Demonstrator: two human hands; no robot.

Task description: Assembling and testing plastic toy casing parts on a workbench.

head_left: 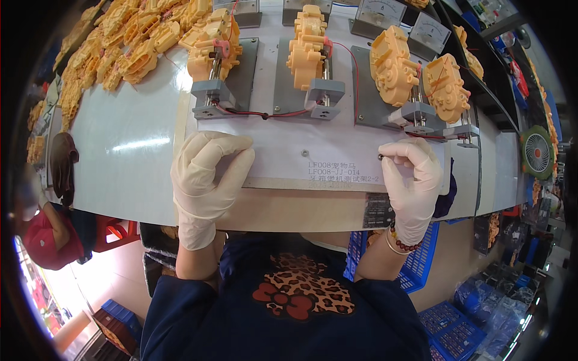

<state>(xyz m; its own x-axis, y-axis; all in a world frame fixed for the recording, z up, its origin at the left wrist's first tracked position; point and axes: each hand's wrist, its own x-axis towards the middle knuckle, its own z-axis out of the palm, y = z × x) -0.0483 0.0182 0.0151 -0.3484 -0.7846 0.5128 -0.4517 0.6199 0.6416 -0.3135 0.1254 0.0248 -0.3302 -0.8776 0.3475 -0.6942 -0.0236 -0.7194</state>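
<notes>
My left hand (208, 171), in a white glove, rests at the left of the white fixture board (277, 162). Its fingers curl toward the thumb, with nothing visible at the tips. My right hand (412, 177), also gloved, pinches at the board's right side. A small dark round piece (380, 157) shows at its fingertips; I cannot tell whether it is held or fixed to the board. Beyond my hands stand yellow plastic gearboxes (308, 54), (214, 51), (391, 69), (445, 87) on grey metal test stands (326, 99) with red and black wires.
Several panel meters (379, 15) line the back. A heap of yellow gearboxes (129, 45) covers the far left. A small metal bolt (305, 153) sits mid-board. A green fan (537, 151) is at right, a blue basket (421, 265) below the edge. Another person (54, 237) sits at left.
</notes>
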